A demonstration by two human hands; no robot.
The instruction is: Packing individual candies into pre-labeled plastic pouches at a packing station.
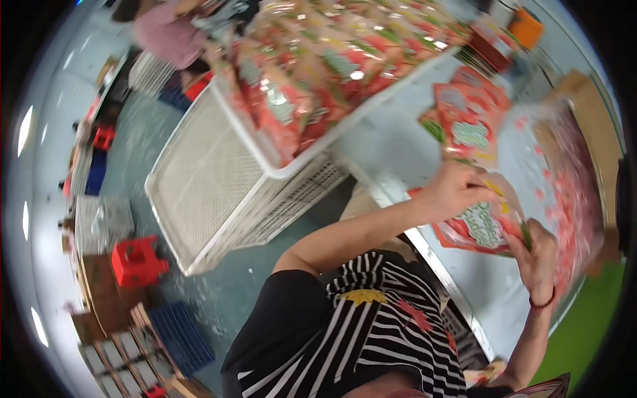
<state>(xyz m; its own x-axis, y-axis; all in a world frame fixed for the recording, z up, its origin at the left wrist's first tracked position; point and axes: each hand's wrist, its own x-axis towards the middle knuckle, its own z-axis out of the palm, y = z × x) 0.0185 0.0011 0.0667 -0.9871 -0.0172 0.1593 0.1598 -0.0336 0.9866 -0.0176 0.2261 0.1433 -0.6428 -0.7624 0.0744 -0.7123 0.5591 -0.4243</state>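
A red and cream printed candy pouch point(479, 225) is held over the pale worktop, its front facing up. My left hand point(459, 191) pinches its upper left edge, with the fingers bent inward. At the opposite side, my right hand point(536, 255) grips the pouch's right end between thumb and fingers. Just beyond my left hand lie more of the same pouches point(468, 109), overlapping on the worktop. Pink wrapped candies point(564, 225) are heaped beside my right hand, partly under clear plastic film point(578, 152).
A white crate point(275, 174) full of pouches stands to the left, on stacked white crates point(212, 179). Cardboard point(594, 119) borders the candy heap. Farther left are a red stool point(139, 262) and a blue crate point(180, 337). Another person point(169, 33) is at the far left.
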